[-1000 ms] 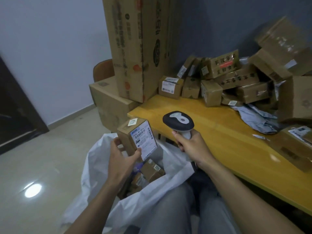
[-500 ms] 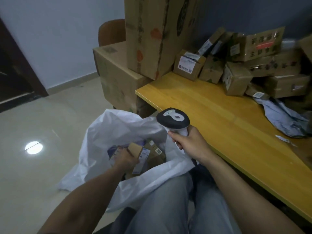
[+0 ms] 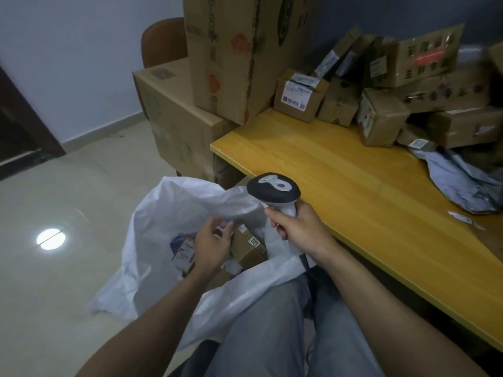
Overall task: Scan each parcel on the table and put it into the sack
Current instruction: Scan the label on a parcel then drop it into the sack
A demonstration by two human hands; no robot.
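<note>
A white sack (image 3: 168, 213) stands open on the floor between my knees and the yellow table (image 3: 353, 180). Several cardboard parcels lie inside it, one brown box (image 3: 249, 244) showing a small label. My left hand (image 3: 213, 244) hovers over the sack's mouth with fingers spread and nothing in it. My right hand (image 3: 298, 229) grips the white handle of a barcode scanner (image 3: 273, 187) with a black head, held at the table's near corner. More labelled parcels (image 3: 299, 95) are piled at the table's far side.
Big cardboard cartons (image 3: 231, 50) are stacked on the floor left of the table, with a brown chair back (image 3: 163, 39) behind them. A crumpled grey mailer bag (image 3: 460, 183) lies on the table at right. My grey-trousered legs fill the bottom of the view.
My left hand carried a labelled box down into the sack and let it go; it now hangs open above the parcels. The scanner hand stayed put. The camera tilted downward.
</note>
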